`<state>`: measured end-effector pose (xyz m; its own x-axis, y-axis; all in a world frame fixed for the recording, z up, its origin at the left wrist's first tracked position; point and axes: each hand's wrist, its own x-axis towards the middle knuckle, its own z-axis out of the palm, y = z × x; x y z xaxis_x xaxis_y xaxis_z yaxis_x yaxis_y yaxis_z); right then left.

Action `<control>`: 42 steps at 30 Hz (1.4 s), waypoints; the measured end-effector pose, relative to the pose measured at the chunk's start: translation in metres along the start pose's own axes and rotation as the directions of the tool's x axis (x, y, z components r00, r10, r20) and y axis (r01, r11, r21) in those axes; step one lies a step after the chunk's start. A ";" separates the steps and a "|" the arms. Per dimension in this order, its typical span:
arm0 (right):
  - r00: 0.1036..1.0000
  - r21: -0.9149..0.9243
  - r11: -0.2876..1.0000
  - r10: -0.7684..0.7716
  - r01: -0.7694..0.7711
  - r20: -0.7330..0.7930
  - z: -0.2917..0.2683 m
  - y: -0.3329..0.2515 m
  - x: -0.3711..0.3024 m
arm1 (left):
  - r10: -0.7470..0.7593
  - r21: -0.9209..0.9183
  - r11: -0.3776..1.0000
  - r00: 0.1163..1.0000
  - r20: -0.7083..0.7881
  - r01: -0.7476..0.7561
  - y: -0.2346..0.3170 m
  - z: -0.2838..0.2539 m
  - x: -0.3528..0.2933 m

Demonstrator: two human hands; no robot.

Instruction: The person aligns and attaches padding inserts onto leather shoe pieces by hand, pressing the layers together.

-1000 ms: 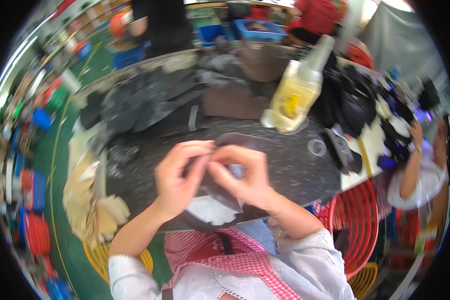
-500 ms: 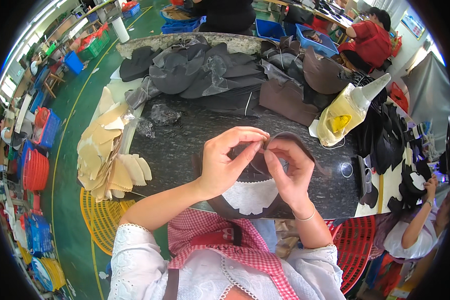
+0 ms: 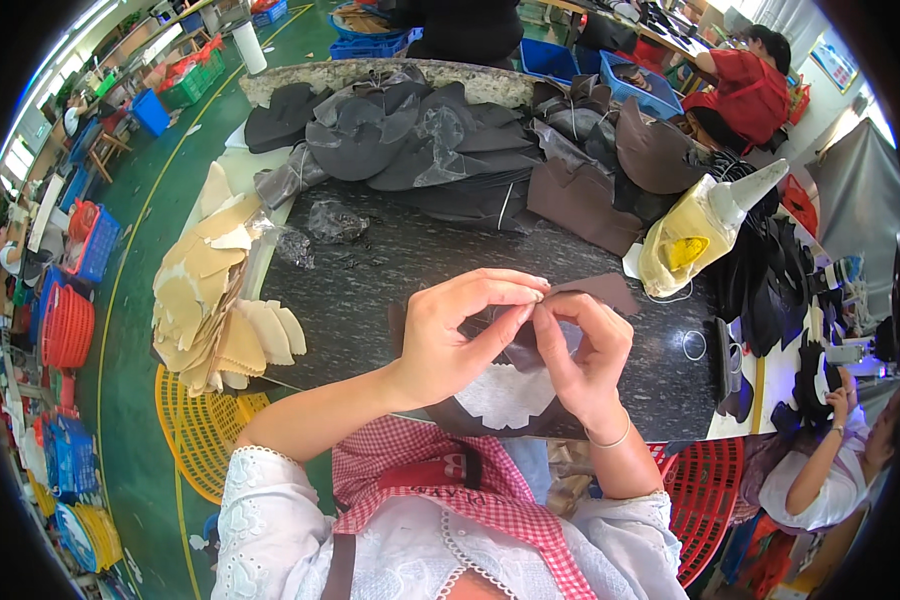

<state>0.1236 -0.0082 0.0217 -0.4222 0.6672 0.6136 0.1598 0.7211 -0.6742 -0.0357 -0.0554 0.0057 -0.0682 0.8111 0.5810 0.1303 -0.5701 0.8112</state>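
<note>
Here, left hand [image 3: 450, 335] and right hand [image 3: 582, 350] both pinch a dark brown leather cut-piece [image 3: 598, 292] near the black bench's [image 3: 370, 290] front edge.

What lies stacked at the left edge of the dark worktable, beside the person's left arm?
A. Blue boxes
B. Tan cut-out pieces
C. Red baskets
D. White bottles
B: a heap of tan cut-out pieces sits at the left edge of the dark worktable, left of the left hand.
</note>
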 end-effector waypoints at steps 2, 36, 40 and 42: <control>1.000 -0.009 1.000 -0.002 0.002 -0.008 -0.002 0.002 -0.001 | 0.037 0.042 0.998 0.999 0.013 -0.037 0.000 0.003 0.001; 0.990 0.174 0.982 -0.047 0.070 -0.129 0.000 0.018 -0.012 | -0.312 -0.258 0.892 0.919 0.242 0.371 0.004 0.017 0.008; 0.985 0.016 0.989 0.146 -0.145 -0.088 -0.007 0.000 -0.003 | -0.296 -0.356 0.875 0.945 0.139 0.327 0.007 0.025 0.009; 0.989 0.116 0.989 0.100 -0.086 -0.112 -0.011 0.020 -0.014 | -0.302 -0.228 0.924 0.951 0.061 0.308 -0.002 0.012 0.016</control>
<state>0.1426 -0.0012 0.0039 -0.3017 0.7524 0.5855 0.0908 0.6341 -0.7679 -0.0253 -0.0395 0.0128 -0.0437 0.9519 0.3031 -0.1262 -0.3063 0.9435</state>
